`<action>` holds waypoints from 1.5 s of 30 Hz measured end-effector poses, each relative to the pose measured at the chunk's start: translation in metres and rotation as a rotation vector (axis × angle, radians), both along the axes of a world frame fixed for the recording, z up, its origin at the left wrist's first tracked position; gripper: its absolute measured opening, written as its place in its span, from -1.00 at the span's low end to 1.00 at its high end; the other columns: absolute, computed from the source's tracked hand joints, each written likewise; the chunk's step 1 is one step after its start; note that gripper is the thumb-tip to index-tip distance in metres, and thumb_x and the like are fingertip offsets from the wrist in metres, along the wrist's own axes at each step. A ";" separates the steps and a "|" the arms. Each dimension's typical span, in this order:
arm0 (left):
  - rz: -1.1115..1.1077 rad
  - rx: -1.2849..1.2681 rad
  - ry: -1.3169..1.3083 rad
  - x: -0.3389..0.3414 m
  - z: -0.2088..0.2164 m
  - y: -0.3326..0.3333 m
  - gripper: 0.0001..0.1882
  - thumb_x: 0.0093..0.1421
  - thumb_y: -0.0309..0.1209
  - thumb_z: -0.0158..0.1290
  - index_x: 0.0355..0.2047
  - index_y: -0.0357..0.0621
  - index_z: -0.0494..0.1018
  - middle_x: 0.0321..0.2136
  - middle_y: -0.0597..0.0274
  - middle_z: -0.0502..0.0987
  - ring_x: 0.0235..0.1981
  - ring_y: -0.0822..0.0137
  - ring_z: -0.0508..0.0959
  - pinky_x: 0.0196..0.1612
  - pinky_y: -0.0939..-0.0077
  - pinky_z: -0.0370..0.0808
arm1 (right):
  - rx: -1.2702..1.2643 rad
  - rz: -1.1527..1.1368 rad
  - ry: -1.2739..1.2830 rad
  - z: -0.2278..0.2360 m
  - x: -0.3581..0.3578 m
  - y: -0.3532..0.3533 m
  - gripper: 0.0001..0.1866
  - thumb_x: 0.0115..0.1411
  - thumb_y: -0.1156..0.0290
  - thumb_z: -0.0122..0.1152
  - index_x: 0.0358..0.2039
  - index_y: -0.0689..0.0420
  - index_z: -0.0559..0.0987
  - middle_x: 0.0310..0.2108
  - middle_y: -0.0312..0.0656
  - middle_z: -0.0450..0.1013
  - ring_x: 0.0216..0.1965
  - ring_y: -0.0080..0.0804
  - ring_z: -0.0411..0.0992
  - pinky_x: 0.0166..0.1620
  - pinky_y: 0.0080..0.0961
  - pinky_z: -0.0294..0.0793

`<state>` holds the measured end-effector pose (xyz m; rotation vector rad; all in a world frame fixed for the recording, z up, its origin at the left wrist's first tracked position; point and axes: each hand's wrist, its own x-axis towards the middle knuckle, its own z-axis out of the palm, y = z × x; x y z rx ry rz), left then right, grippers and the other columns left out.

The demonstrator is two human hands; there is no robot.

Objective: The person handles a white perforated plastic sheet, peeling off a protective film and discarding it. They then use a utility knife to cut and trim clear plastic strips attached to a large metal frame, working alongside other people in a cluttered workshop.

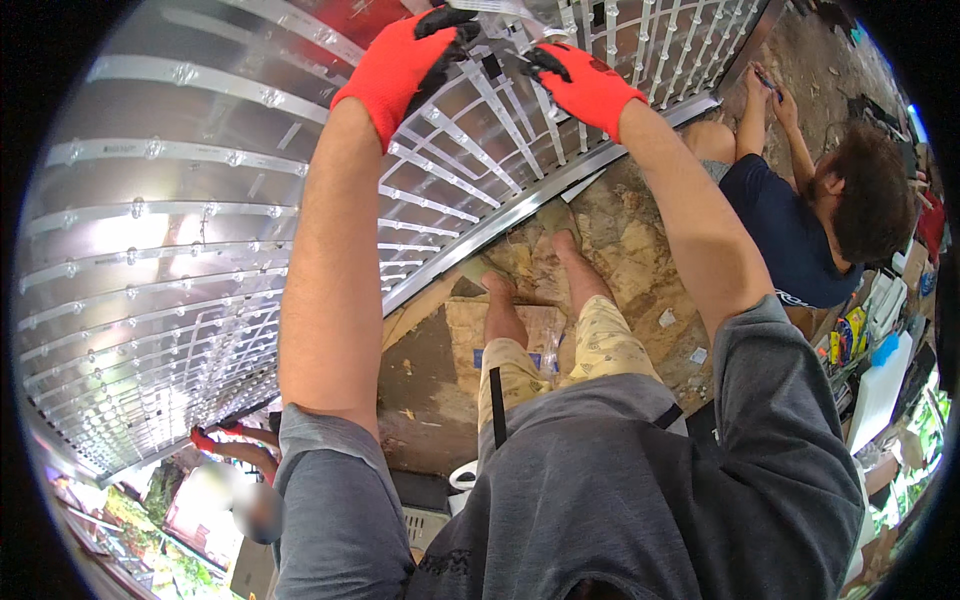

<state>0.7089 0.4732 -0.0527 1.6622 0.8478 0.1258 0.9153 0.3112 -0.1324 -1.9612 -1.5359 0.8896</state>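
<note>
Both my hands wear red gloves with black palms and are raised over a big silvery panel (400, 215) lined with rows of white LED strips (180, 150). At the top of the view, my left hand (400, 65) has its fingers curled beside a pale, shiny piece (505, 8); whether it grips that piece is hidden. To its right, my right hand (585, 88) reaches in with thumb and fingers pinched together close to the strips. Whatever sits in the pinch is too small to make out. A gap separates the two hands.
A metal edge (480, 232) of the panel runs just beyond my feet. Brown, worn floor (640, 260) bears scraps and a flattened cardboard piece (460, 320). A person in a dark shirt (770, 230) crouches at right beside clutter. Another person's red-gloved hands (205, 438) touch the panel's lower left edge.
</note>
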 end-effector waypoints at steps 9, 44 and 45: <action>0.111 -0.190 -0.242 -0.005 0.002 -0.006 -0.65 0.28 -0.37 -0.02 0.01 -0.29 0.48 -0.17 0.23 0.59 -0.15 0.40 0.52 0.01 0.52 0.38 | -0.087 0.054 -0.309 0.019 -0.008 0.029 -0.49 0.25 0.13 0.06 0.22 -0.14 0.35 -0.18 -0.10 0.54 -0.18 -0.11 0.51 -0.05 -0.24 0.46; 0.527 -0.369 -0.115 -0.048 -0.089 -0.161 -0.63 0.33 -0.42 -0.04 0.11 -0.29 0.40 -0.04 0.22 0.54 -0.07 0.48 0.52 -0.01 0.64 0.40 | 0.335 0.492 -0.630 0.021 0.024 0.061 -0.73 0.16 0.28 0.15 -0.10 -0.07 0.54 -0.14 -0.31 0.50 -0.20 -0.18 0.50 -0.19 -0.28 0.52; 0.539 -0.347 -0.117 -0.047 -0.091 -0.160 -0.63 0.33 -0.43 -0.04 0.11 -0.29 0.39 -0.03 0.21 0.54 -0.05 0.47 0.52 0.00 0.64 0.40 | 0.377 0.522 -0.639 0.021 0.024 0.064 -0.74 0.16 0.29 0.15 -0.11 -0.07 0.53 -0.16 -0.31 0.50 -0.21 -0.18 0.50 -0.20 -0.28 0.52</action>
